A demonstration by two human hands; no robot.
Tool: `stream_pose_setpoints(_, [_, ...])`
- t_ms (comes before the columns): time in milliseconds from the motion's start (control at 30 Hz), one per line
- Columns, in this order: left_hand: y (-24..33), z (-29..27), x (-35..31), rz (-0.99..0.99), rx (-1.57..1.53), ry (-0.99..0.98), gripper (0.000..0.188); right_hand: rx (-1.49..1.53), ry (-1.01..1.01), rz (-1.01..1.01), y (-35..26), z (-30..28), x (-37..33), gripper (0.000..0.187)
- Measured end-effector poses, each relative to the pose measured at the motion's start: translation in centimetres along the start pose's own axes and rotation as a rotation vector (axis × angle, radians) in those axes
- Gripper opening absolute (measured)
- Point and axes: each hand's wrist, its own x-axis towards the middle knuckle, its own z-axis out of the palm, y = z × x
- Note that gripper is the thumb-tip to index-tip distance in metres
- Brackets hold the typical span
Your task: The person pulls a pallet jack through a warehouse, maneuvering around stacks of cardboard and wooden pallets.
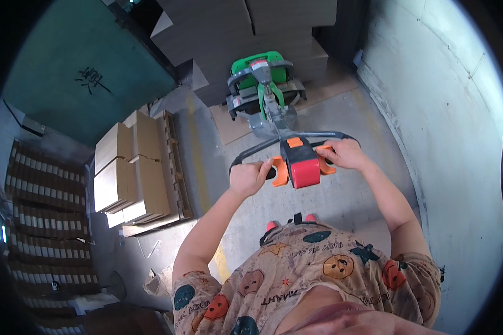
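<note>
Both my hands are closed on the control handle of a green and black powered pallet truck. On the handle's left side grip is my left hand, its thumb resting by an orange thumb lever. My right hand wraps the opposite grip, the thumb against the other orange lever. Between them sits the handle's head, with a big red button at the end towards me and an orange switch on top. Large stacked cardboard sheets or boxes rise just beyond the truck; its forks are hidden.
Flat cardboard stacks lie on a wooden pallet to the left. Rows of bundled brown pieces line the far left. A green panel stands at the back left. A pale wall runs close along the right.
</note>
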Motion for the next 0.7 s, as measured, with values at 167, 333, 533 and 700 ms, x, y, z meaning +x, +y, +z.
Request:
stream_pose_setpoints(167, [-0.9,1.3,0.7,0.094,0.004,0.059,0.067,0.063,-0.273,-0.169,1.8,-2.6,2.0,0.084])
stream_pose_setpoints(333, [-1.2,1.8,0.0,0.097,0.010,0.026,0.068,0.552,-0.444,0.190,2.5,-1.6,4.5,0.061])
stream_pose_setpoints(533, [-0.5,0.1,-0.6,0.102,0.040,0.056,0.065,0.090,-0.399,-0.020,2.5,0.1,6.2,0.054])
stream_pose_setpoints(700, [-0.6,-1.4,-0.3,0.143,0.038,0.093,0.070,0.029,-0.354,-0.070,1.5,0.0,6.7,0.052])
